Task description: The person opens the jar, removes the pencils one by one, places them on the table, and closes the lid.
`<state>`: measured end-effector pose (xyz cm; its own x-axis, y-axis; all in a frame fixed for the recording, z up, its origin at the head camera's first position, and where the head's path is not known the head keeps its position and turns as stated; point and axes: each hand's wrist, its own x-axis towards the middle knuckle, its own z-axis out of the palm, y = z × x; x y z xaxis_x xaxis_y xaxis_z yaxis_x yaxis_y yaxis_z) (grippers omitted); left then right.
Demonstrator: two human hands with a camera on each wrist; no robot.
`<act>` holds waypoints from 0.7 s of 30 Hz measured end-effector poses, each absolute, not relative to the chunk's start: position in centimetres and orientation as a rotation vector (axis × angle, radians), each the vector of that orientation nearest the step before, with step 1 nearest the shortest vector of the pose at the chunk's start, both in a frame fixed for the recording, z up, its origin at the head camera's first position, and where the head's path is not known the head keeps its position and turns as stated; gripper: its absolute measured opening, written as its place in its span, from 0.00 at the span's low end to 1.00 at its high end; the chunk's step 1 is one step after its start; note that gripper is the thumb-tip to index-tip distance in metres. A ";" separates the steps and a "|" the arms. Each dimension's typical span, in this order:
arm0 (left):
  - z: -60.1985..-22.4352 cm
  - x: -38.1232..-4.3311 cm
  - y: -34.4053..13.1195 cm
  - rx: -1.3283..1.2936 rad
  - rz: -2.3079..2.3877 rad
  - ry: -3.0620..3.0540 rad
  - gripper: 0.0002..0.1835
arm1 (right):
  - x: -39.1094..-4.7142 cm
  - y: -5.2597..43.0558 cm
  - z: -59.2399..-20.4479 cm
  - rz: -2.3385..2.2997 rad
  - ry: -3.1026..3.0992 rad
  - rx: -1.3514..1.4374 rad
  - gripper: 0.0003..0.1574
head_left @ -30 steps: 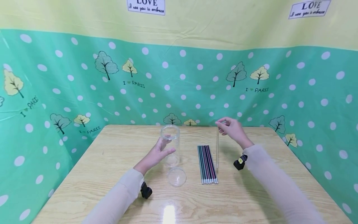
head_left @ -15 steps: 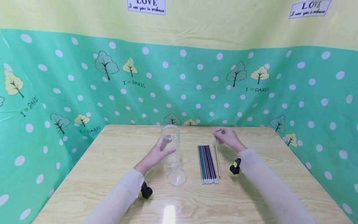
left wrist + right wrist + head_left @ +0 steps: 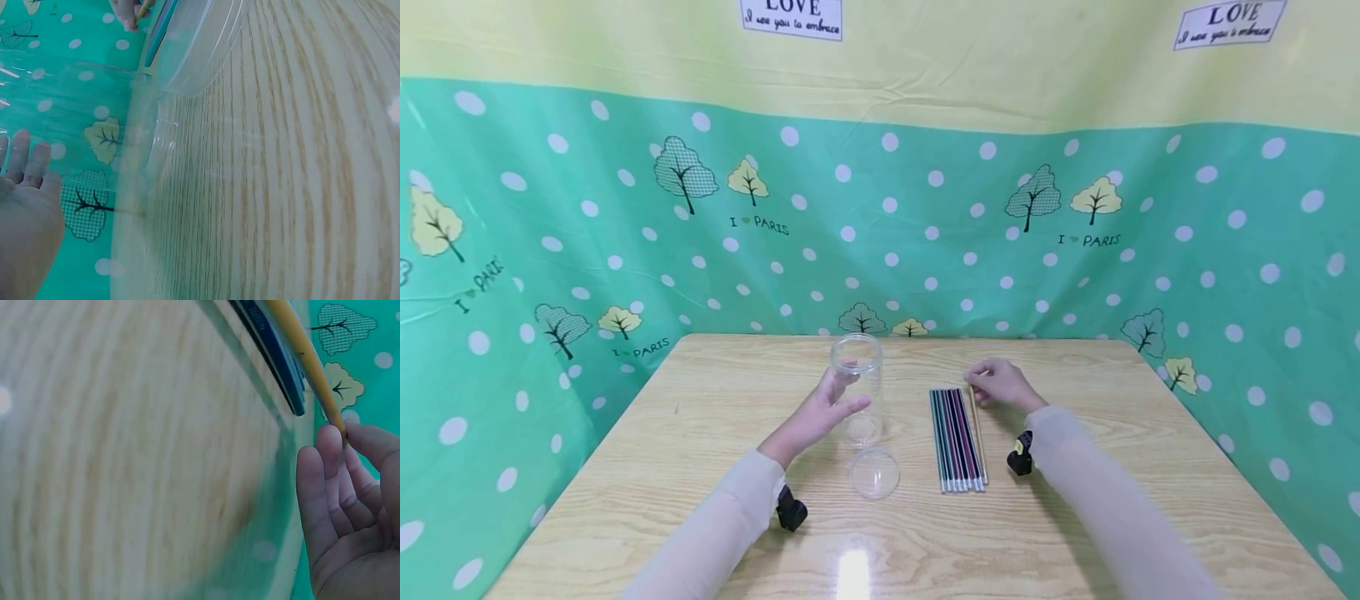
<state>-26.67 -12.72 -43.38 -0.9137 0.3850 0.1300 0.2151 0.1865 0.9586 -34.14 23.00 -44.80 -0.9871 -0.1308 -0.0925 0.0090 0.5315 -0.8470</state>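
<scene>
A clear plastic jar (image 3: 867,392) stands upright and uncapped on the table. My left hand (image 3: 820,412) holds it from the left, thumb in front and fingers behind; those fingers (image 3: 39,164) show through the clear wall in the left wrist view. To the right lies a row of dark and green striped pencils (image 3: 955,442), white-tipped ends towards me. My right hand (image 3: 1003,385) pinches the far end of a yellow pencil (image 3: 978,433) between thumb and fingertips. In the right wrist view this yellow pencil (image 3: 306,356) slants down, its pinched end nearest the palm, right beside the row.
A round clear lid (image 3: 875,473) lies on the wooden table (image 3: 700,467) in front of the jar. Behind and at both sides hangs a green and yellow curtain (image 3: 887,208) with white dots and trees.
My right hand has lowered and come towards me and left, bringing the yellow pencil from nearly upright down beside the row. The left hand and jar have stayed put.
</scene>
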 end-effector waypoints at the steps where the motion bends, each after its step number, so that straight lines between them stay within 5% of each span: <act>1: -43.4 -26.7 -12.7 0.584 1.824 2.311 0.42 | -34.2 22.9 -44.9 -1.443 2.618 -0.104 0.20; 21: -43.6 -26.8 -12.8 0.597 1.838 2.292 0.42 | -33.6 21.8 -45.6 -1.306 2.667 -0.089 0.13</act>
